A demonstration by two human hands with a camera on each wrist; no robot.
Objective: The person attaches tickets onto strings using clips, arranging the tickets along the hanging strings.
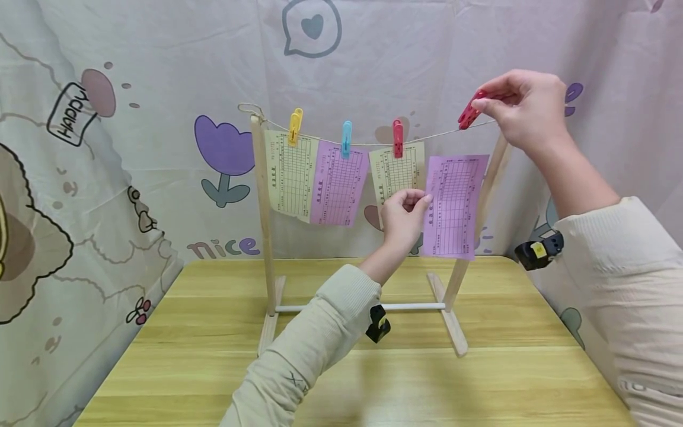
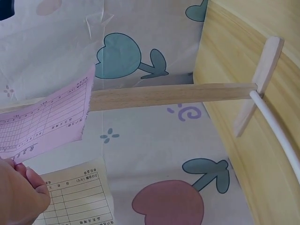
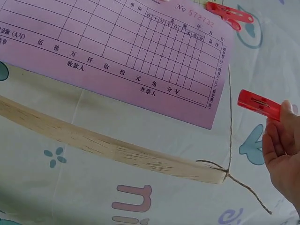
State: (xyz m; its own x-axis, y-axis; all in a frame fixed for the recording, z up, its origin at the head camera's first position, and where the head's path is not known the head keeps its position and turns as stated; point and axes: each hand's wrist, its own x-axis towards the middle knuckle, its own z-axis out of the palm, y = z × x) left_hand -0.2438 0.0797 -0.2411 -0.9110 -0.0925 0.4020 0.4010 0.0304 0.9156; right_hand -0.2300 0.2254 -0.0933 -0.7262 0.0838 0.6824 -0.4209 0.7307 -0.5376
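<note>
My left hand (image 1: 402, 220) pinches a purple printed slip (image 1: 456, 207) by its left edge, just below the string (image 1: 443, 135) at the right. Above it, my right hand (image 1: 533, 112) holds a red clothespin (image 1: 471, 111) between thumb and fingers, its tip close to the string. In the right wrist view that clothespin (image 3: 258, 105) is apart from the slip (image 3: 140, 56). Further left hang a yellow slip (image 1: 290, 178) under a yellow clothespin (image 1: 295, 126), a second purple slip (image 1: 338, 187) under a blue one (image 1: 347, 139), and another yellow slip (image 1: 402, 169) under a red one (image 1: 398, 138), partly behind my left hand.
The string runs between two wooden posts (image 1: 265, 225) whose feet (image 1: 450, 323) stand on a wood-grain table (image 1: 203, 344). A white rod (image 1: 413, 306) joins the posts low down. Behind hangs a patterned cloth (image 1: 160, 178).
</note>
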